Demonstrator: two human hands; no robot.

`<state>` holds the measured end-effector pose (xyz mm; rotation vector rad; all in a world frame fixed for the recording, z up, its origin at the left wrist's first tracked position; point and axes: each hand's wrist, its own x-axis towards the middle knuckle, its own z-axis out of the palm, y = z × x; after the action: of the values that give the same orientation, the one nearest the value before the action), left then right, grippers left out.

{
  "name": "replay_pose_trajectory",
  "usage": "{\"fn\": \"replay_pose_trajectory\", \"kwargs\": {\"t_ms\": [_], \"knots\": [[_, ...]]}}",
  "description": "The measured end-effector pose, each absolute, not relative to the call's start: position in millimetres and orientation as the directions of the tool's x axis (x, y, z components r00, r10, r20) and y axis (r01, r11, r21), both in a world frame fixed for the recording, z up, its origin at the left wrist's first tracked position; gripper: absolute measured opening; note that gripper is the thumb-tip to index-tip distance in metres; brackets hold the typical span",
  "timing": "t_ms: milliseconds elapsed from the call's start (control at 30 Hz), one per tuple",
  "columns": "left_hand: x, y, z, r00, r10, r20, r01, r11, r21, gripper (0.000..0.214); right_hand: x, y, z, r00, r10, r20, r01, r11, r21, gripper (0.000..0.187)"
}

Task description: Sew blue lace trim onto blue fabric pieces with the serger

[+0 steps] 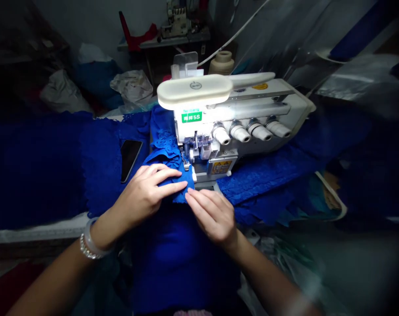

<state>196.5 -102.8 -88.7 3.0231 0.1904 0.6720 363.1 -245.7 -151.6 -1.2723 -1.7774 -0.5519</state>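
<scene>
The blue cloth (179, 196) is pressed flat by the left hand (143, 191), its fingers spread out. Its edge is pinched by the fingertips of the right hand (215, 215). Just past both hands, the cloth is met by the sewing machine (194, 129). It seems to be getting lined up and fed. Next, the edge should be kept straight and smooth.
</scene>
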Motion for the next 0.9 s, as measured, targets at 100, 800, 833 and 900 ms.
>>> {"fn": "replay_pose_trajectory", "kwargs": {"t_ms": [100,800,833,900], "knots": [[194.3,-90.8,-85.3,0.918,0.111,0.380,0.069,-0.990,0.121,0.049,374.0,-228.5,-149.1,-0.161,0.529,0.833,0.931,0.362,-0.050,0.034],[180.8,-90.0,-86.9,0.402,0.724,0.561,0.617,-0.667,0.418,0.023,346.1,-254.7,-199.2,-0.110,0.769,0.630,0.802,0.443,-0.400,0.031],[167.4,-109.9,-102.2,0.435,0.780,0.450,0.642,-0.619,0.452,0.027,346.7,-254.0,-200.8,-0.104,0.770,0.629,0.800,0.441,-0.407,0.030],[147.4,-143.4,-131.8,0.533,0.822,0.200,0.695,-0.560,0.451,0.029,346.3,-252.2,-201.7,-0.094,0.771,0.630,0.807,0.430,-0.406,0.029]]}}
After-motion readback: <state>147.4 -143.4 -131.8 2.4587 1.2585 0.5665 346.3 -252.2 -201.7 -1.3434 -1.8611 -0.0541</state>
